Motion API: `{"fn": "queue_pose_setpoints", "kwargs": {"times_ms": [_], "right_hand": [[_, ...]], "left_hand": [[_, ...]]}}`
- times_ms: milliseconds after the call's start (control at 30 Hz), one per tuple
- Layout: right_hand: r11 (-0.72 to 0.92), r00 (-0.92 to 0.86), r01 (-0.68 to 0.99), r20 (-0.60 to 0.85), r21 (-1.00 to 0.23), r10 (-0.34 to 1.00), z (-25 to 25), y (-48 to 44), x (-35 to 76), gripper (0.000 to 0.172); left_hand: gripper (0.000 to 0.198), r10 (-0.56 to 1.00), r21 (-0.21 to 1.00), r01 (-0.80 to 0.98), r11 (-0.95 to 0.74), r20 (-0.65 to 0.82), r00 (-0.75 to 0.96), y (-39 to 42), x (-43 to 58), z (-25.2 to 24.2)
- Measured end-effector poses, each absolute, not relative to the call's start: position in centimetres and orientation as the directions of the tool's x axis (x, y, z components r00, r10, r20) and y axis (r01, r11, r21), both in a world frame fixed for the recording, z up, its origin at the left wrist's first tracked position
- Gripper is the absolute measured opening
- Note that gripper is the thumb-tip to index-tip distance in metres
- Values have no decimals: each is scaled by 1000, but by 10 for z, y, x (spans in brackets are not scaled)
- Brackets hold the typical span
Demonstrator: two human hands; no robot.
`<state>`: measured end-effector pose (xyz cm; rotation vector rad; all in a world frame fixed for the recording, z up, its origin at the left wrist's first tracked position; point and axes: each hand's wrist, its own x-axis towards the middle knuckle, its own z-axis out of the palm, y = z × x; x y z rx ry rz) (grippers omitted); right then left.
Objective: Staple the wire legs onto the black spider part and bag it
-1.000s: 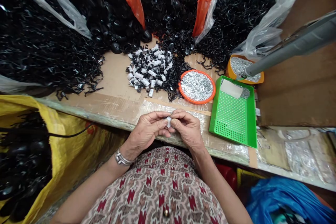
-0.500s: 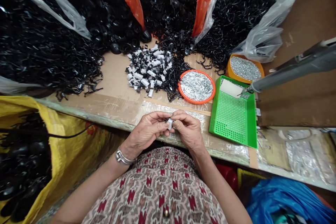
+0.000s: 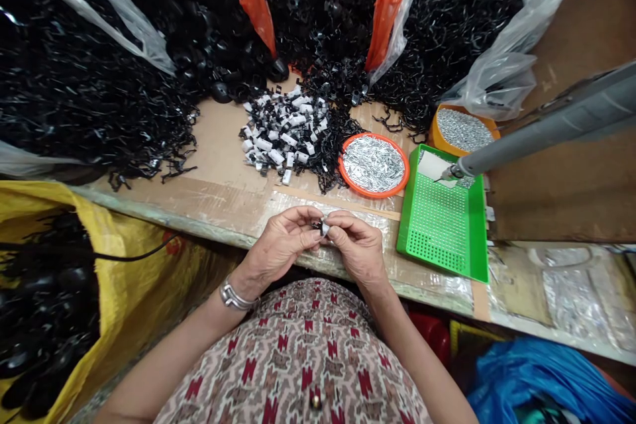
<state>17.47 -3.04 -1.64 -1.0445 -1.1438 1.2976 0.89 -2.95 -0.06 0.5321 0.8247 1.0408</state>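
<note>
My left hand (image 3: 287, 238) pinches a small black plastic part (image 3: 317, 226) between thumb and fingertips. Close against it, my right hand (image 3: 356, 243) grips a small white plastic piece (image 3: 325, 229). The two pieces touch or sit together; fingers hide how they meet. Both hands are above the front edge of the cardboard-covered table (image 3: 223, 202). Beyond them lies a heap of similar white and black parts (image 3: 285, 132). An orange-rimmed bowl of thin metal pins (image 3: 373, 164) stands to the right of that heap.
A green perforated tray (image 3: 442, 225) is at the right, with a grey pole-like tool (image 3: 536, 126) reaching over it. Behind it stands a yellow-orange bowl (image 3: 434, 136) of small metal pieces. Black parts (image 3: 89, 93) are piled along the back. A yellow sack (image 3: 119, 305) hangs at the left.
My fingers have shifted and turned the small pieces, so more of the black part shows between the hands. The grey tool's tip has moved slightly left over the green tray.
</note>
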Motion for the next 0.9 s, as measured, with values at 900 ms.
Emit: {"fn": "queue_pose_setpoints", "kwargs": {"times_ms": [900], "right_hand": [[337,59,552,439,-763,896,2,-31,153,13]], "left_hand": [[21,987,981,-125,148,-139,78,-13,11,3]]}}
